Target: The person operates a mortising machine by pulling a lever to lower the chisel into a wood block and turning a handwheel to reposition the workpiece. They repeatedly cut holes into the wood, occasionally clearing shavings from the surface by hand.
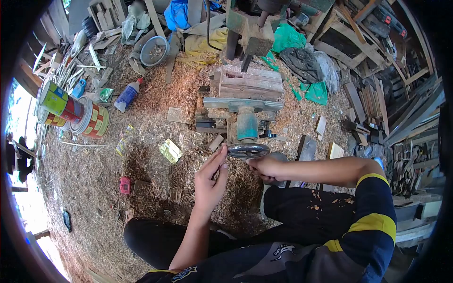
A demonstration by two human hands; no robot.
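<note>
Head view: open left hand (211, 178) touches the handwheel's (247, 151) left rim; right hand (267, 168) curls by its right, grip unclear. Uneven turning could make fingers slip; loose clamping could let the wood block (250, 88) shift. It lies beyond the wheel, long axis left-to-right.

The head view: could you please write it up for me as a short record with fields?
left hand: fingertips at the left rim of the metal handwheel
right hand: curled by the wheel's near right side; grip unclear
block: wooden block, slotted on top, beyond the metal plate
ground: wood shavings
far left: bottle with red cap, near buckets
</note>
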